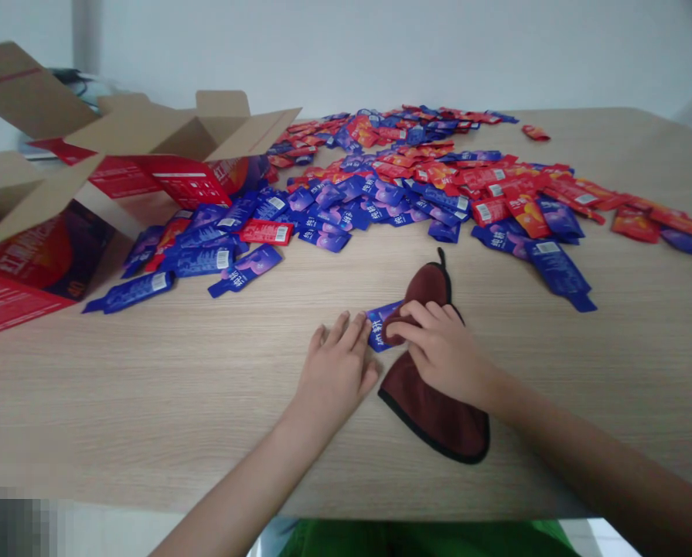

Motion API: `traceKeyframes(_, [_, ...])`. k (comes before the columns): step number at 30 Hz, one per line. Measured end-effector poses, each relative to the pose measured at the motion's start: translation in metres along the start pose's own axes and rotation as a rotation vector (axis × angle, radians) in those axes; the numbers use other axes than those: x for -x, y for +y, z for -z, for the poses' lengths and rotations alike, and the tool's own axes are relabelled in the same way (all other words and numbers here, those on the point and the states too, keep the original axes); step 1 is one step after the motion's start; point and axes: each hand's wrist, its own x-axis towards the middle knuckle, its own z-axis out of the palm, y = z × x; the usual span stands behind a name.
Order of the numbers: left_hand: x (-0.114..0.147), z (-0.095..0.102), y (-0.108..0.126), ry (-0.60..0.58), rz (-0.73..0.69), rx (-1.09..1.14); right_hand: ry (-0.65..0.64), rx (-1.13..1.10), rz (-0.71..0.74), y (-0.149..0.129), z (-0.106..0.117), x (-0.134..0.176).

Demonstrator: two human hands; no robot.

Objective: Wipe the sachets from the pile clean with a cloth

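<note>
A blue sachet [379,331] with white lettering lies on the table in front of me. My left hand [335,362] rests flat, its fingertips pressing the sachet's left edge. A brown cloth [441,418] with black edging and a small black loop at its far end lies to the right. My right hand [443,344] has its fingers closed on a bunched middle part of this cloth, which presses against the sachet and covers its right side.
Blue and red sachets [374,193] lie in a long heap across the back of the table [206,433]. Two red cardboard boxes with raised flaps stand at the left, a nearer box [26,271] and a farther box [189,182]. A pale wall rises behind.
</note>
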Motion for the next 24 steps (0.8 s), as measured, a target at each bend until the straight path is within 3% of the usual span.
traceKeyframes(7, [-0.012,0.008,-0.004,0.068,-0.063,0.004,0.002,-0.199,-0.098,0.063,0.009,0.013])
traceKeyframes(15, [-0.040,0.031,-0.009,-0.015,-0.190,-0.143,0.092,-0.250,-0.174,0.056,0.004,0.014])
traceKeyframes(24, [-0.052,0.027,0.010,0.034,-0.128,-0.180,0.187,-0.348,-0.222,0.056,0.008,0.015])
